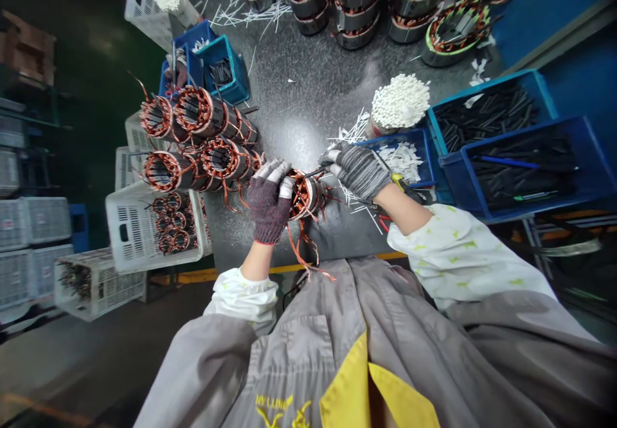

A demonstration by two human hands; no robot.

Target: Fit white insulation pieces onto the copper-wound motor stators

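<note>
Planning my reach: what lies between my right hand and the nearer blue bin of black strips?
In the head view, a blue tray of white slips and a yellow-handled tool lie between your right hand and that bin.

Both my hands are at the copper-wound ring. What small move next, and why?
I'd probably guide the slim dark piece a little farther over the copper-wound ring: the right hand pinches it, its free end already points toward the windings, and the left hand rests against the ring's side.
</note>
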